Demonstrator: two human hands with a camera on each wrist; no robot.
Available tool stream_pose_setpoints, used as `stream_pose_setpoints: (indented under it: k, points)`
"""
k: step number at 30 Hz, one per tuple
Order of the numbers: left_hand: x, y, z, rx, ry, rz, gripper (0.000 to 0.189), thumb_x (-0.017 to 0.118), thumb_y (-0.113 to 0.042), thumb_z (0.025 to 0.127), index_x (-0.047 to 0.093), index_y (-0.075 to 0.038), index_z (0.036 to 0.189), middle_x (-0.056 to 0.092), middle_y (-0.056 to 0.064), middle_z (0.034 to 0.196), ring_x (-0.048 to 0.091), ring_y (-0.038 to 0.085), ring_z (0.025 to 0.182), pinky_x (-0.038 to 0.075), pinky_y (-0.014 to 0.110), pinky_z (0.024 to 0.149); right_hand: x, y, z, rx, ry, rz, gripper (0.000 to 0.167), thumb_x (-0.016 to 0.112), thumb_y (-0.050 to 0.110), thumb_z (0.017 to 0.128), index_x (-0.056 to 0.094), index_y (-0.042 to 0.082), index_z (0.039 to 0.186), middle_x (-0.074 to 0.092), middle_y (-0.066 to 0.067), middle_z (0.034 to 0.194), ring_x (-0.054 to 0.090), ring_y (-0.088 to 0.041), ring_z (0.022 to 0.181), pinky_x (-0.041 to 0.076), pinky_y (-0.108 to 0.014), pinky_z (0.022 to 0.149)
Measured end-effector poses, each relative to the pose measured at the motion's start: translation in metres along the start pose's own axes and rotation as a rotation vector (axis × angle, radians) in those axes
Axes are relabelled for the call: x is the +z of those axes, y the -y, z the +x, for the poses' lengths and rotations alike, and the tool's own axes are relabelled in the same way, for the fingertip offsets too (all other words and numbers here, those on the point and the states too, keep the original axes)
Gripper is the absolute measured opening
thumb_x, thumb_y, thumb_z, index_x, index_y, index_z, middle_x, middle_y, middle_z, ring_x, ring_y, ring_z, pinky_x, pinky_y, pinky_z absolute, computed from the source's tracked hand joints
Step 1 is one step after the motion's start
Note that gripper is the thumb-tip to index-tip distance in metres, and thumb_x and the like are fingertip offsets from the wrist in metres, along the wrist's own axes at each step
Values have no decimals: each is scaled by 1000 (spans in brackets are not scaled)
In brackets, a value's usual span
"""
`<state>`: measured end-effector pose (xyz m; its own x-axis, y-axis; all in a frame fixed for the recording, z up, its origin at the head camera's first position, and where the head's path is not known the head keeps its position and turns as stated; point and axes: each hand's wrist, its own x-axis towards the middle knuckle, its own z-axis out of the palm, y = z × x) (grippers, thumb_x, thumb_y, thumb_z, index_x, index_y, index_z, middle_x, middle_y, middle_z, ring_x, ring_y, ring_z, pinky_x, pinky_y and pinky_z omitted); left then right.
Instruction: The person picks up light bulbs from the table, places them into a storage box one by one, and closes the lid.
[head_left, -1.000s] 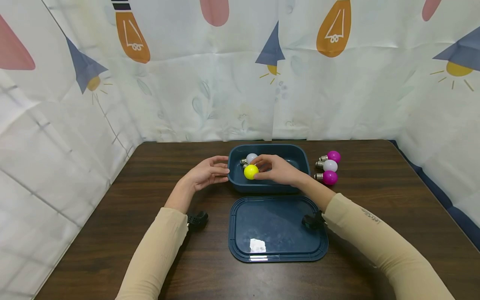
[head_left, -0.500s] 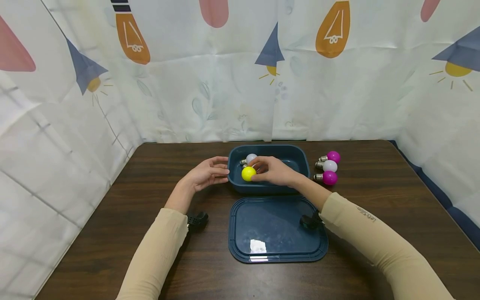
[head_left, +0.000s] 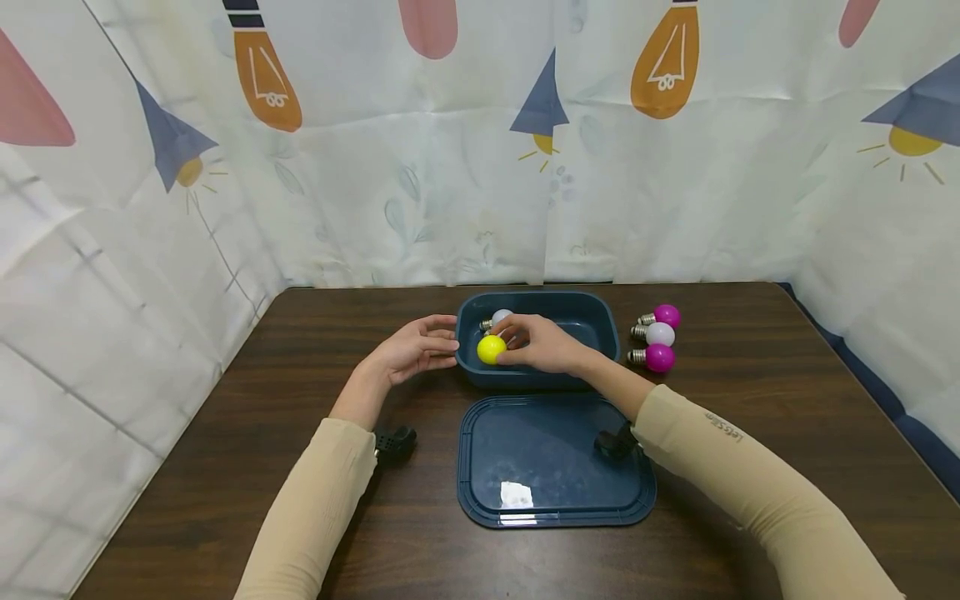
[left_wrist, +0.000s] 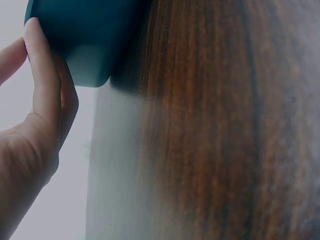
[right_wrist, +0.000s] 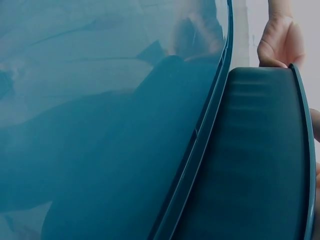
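In the head view, my right hand (head_left: 542,343) pinches a yellow light bulb (head_left: 491,350) between thumb and fingers, low over the left part of a dark blue plastic bin (head_left: 480,379). A white light bulb (head_left: 502,317) lies in the bin just behind it, partly covered by my fingers. My left hand (head_left: 416,346) rests its extended fingers against the bin's left end. Up close in the left wrist view, the fingertips of that hand (left_wrist: 45,95) touch the bin's outer wall (left_wrist: 85,55) near the rim. The right wrist view hides the yellow bulb behind the bin's side (right_wrist: 255,150).
A flat blue lid (head_left: 555,458) lies on the dark wooden table (head_left: 405,533) in front of the bin. Right of the bin, two magenta bulbs (head_left: 660,358) and a white bulb (head_left: 660,334) lie in a column. A patterned curtain (head_left: 465,183) hangs behind the table.
My right hand has shifted slightly left and toward the near side of the bin, carrying the yellow light bulb. The left hand has stayed at the bin's end.
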<state>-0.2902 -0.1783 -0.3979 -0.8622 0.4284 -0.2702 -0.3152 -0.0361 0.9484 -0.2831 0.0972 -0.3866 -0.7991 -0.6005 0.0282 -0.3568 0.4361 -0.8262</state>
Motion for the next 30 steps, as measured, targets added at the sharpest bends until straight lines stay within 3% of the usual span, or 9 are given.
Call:
stream_pose_setpoints:
  k: [7, 30]
  points:
    - [0, 1, 1, 2, 3, 5, 58, 56, 8, 102, 32, 1, 154, 54, 18, 124, 70, 17, 85, 60, 35, 88, 2, -1, 1, -8, 8, 2, 41, 76, 16, 95, 64, 7, 133, 63, -16, 128, 65, -30, 110, 56, -40, 97]
    - [0, 1, 1, 6, -8, 15, 59, 57, 6, 102, 31, 0, 155, 47, 25, 139, 70, 18, 89, 60, 35, 90, 4, 2, 1, -76, 31, -70, 40, 76, 12, 95, 63, 4, 132, 65, -16, 126, 67, -28, 106, 56, -38, 96]
